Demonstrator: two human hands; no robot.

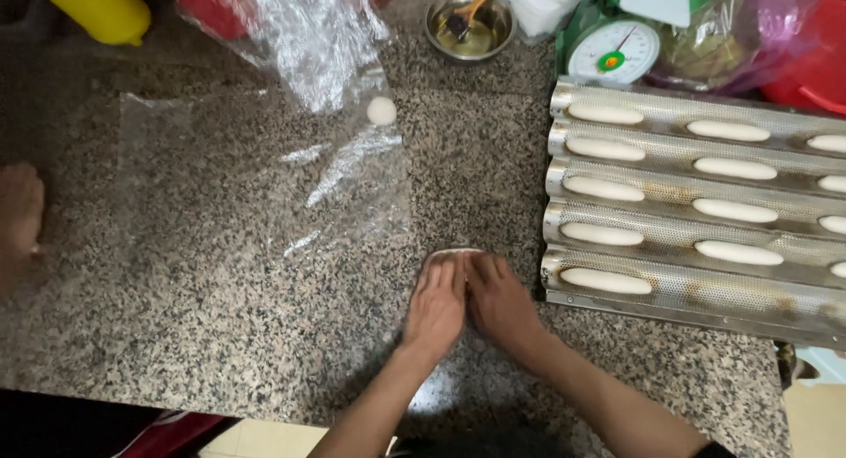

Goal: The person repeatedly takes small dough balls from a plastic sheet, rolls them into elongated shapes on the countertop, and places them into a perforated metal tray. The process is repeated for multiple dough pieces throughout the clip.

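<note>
Speckled granite counter (220, 335), polished, fills the view. Right side: perforated metal baguette tray (793, 321), five curved channels running left-right, pale dough logs (606, 281) laid end to end in each, smooth and rounded.

Clear plastic sheet (264, 185) lies flat and crinkled over the counter's left-centre, with one small round dough ball (382, 111) at its upper edge. Far edge of the counter: dial kitchen scale (614, 51), small steel bowl (468, 25) of oil with a brush in it, yellow bottle (92, 9) at top left.

Centre: left hand (436, 301) and right hand (498, 299) lie side by side, thumbs nearly touching, both open and flat, palms down, pressing on a dough piece (451, 252). Only a thin pale arc of it shows just past the fingertips; long axis appears left-right, parallel to the tray channels. Both hands equally near it; tray sits just right of the right hand.

Another person's hand (19, 210) rests at the left edge, well apart.
</note>
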